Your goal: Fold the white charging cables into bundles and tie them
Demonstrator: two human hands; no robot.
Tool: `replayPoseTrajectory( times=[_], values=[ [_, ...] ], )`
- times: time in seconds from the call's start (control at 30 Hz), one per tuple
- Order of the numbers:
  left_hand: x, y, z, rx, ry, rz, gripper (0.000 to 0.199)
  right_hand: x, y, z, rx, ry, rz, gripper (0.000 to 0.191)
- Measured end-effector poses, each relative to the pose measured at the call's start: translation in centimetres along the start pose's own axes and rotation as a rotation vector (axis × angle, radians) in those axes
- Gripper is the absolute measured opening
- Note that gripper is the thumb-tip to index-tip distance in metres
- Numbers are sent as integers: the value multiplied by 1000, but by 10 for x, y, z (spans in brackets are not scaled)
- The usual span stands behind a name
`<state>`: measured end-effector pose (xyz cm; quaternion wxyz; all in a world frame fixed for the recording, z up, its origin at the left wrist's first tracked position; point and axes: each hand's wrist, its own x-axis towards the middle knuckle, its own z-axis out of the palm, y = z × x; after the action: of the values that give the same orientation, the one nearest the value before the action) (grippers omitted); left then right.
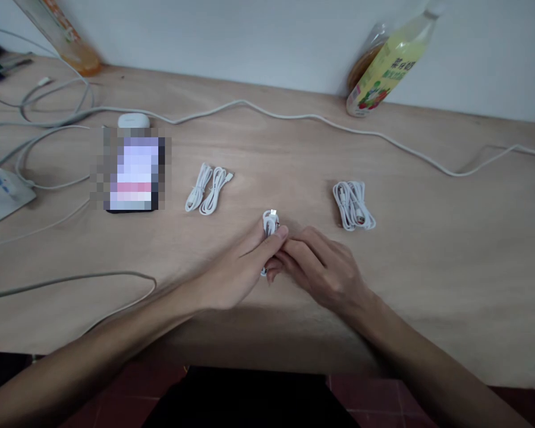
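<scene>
A small bundle of white USB cable [270,224] is held upright near the table's front edge, its metal plug showing at the top. My left hand [232,273] is closed around it, the thumb lying across the coil. From the other side my right hand [327,270] pinches at the middle of the same bundle, fingers pressed together. The exact spot they grip is hidden behind the thumb and knuckles. Two coiled white cables [213,190] lie to the left beyond my hands. Another pile of coiled white cables [354,205] rests to the right.
A phone [136,172] with a blurred screen lies left, a white case [134,121] behind it. A long white cord [312,117] crosses the wooden table [450,255]. Bottles stand by the wall: a yellow-labelled one [386,71] and an orange one [78,50]. More cords loop at far left.
</scene>
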<state>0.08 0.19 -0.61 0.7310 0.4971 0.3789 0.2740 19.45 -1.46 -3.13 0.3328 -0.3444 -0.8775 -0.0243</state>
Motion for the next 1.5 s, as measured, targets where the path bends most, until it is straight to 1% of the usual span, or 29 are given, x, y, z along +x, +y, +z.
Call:
replayPoseTrajectory(
  times=[0.07,0.17,0.3,0.4,0.47,0.6,0.73,0.8,0.87,0.93,0.97,1.07,1.13,1.17,1.2,1.23,1.27,1.33,1.37,1.4,1.43,1.5],
  values=[
    [-1,0,1,39,22,-7,39,-1,-1,1,4,5,10,17],
    [-2,-3,1,123,53,0,38,-2,-4,3,105,-12,114,21],
    [-4,-7,4,155,64,78,36,-3,-11,3,303,-43,265,23],
    [-5,-6,6,210,123,140,31,-2,-16,3,426,-30,344,24],
    [-5,-4,6,272,139,163,28,0,-18,2,496,-26,407,23],
    [-5,-5,3,370,118,179,24,1,-21,0,666,-27,596,24],
    [-5,-10,1,432,127,215,22,3,-27,0,921,5,781,31],
    [-4,-13,1,451,149,259,18,5,-29,1,1061,13,855,36],
    [-1,-14,1,484,144,334,16,6,-29,2,1183,-3,926,40],
    [1,-15,-1,548,121,422,20,8,-28,3,1265,-2,983,43],
    [2,-15,-2,595,132,464,19,9,-28,3,1288,12,1000,44],
    [2,-14,-5,758,226,587,11,10,-25,3,1299,101,1009,42],
    [0,-14,-7,842,269,656,12,11,-22,2,1254,159,996,37],
    [-1,-14,-9,863,242,690,15,11,-21,1,1218,185,985,35],
    [-2,-14,-10,885,211,673,20,11,-20,0,1172,215,969,34],
    [-4,-15,-11,885,200,686,25,11,-20,-1,1115,245,946,32],
    [-5,-15,-12,858,214,719,29,10,-19,-2,1051,276,917,31],
    [-7,-14,-12,755,198,801,37,7,-18,-3,911,330,845,28],
    [-8,-12,-11,705,185,795,38,5,-17,-3,840,345,808,26],
    [-8,-10,-9,655,182,758,34,3,-16,-3,777,350,773,25],
    [-8,-7,-7,587,206,700,28,1,-16,-3,722,348,740,23],
    [-5,0,-3,403,246,531,15,-1,-14,-2,635,344,668,20]
  ],
)
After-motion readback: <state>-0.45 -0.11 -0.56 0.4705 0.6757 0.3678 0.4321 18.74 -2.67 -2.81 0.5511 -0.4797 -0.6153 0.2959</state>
